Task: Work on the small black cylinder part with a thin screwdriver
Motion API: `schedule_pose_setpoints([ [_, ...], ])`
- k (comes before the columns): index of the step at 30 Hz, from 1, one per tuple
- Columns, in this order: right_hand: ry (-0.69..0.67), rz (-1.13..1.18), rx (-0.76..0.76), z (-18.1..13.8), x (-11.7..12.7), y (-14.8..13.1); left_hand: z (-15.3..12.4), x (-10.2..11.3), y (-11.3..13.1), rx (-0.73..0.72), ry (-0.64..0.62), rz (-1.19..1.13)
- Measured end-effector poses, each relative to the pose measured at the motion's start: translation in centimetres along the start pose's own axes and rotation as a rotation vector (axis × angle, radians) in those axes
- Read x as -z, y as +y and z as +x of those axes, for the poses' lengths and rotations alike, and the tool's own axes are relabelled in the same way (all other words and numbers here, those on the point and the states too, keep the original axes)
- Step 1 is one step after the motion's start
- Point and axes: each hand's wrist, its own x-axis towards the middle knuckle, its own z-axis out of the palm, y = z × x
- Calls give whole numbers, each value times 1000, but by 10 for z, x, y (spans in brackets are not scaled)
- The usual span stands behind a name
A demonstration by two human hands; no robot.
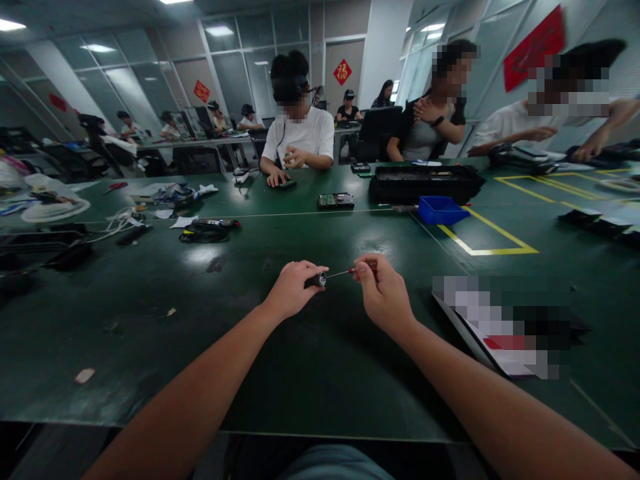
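My left hand (294, 287) is closed around a small dark cylindrical part with a silvery end (317, 280), held just above the green table (200, 320). My right hand (383, 290) pinches a thin screwdriver (350, 271) with a red handle. Its metal shaft points left, and its tip meets the silvery end of the part. Both hands hover near the table's middle, a little apart from each other.
A blurred flat item (500, 333) lies right of my right hand. Farther back are a blue bin (440, 209), a long black case (425, 181), a circuit board (336, 200), coiled black cables (205, 231) and yellow floor-tape lines. Several people sit across the table.
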Motion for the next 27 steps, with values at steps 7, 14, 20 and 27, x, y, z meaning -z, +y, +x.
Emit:
schedule_pose_setpoints([
  [7, -53, -30, -2, 1, -1, 0, -1, 1, 2, 12, -14, 2],
  [14, -33, -91, 1, 2, -1, 2, -1, 1, 2, 66, -12, -49],
  [20, -7, -84, -12, 2, -1, 4, 0, 3, 6, 183, 96, -168],
  [27, -21, -62, -18, 2, 1, 4, -2, 8, 9, 296, 160, -292],
])
